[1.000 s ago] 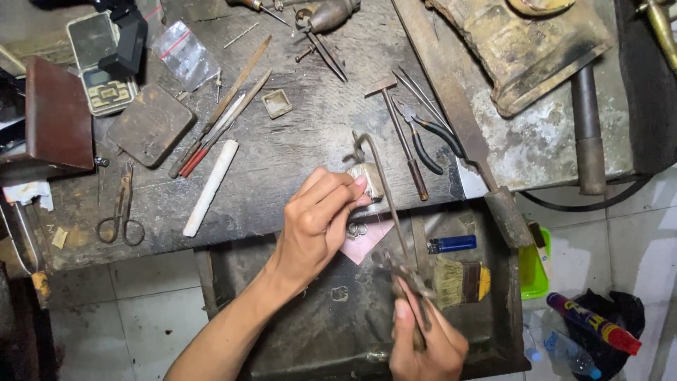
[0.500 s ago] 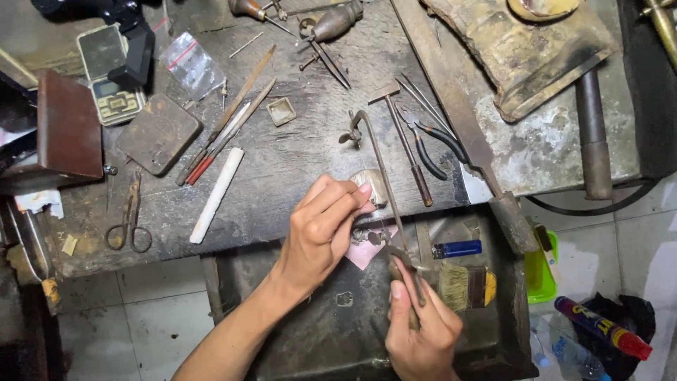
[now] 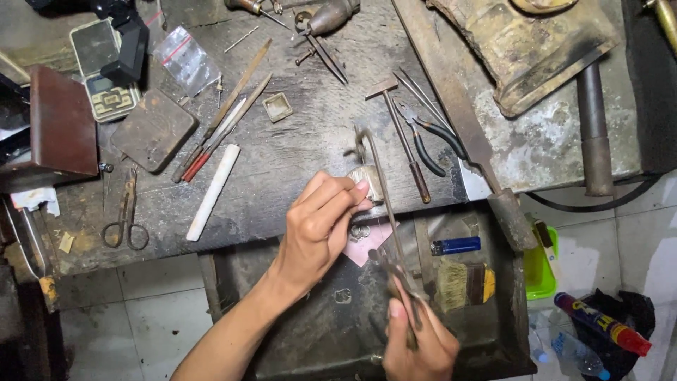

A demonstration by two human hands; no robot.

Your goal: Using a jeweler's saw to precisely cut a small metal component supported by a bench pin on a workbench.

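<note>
My left hand (image 3: 321, 222) pinches a small silvery metal piece (image 3: 367, 182) against the front edge of the dark wooden workbench (image 3: 296, 148). My right hand (image 3: 417, 344) grips the handle of a thin-framed jeweller's saw (image 3: 384, 204). The saw's frame runs up from the handle, past the metal piece, to a curved top over the bench. The saw looks blurred. A pink scrap of paper (image 3: 367, 243) lies in the open metal drawer (image 3: 338, 310) beneath my hands.
On the bench lie files (image 3: 226, 113), a white stick (image 3: 213, 190), scissors (image 3: 125, 212), a small hammer (image 3: 402, 141), pliers (image 3: 430, 137) and a pocket scale (image 3: 106, 70). The drawer holds a blue lighter (image 3: 457, 245) and a brush (image 3: 462, 282). A tiled floor lies below.
The saw has shifted along the metal piece, with my right hand moving slightly. My left hand keeps its hold at the bench edge. The view has drifted a little.
</note>
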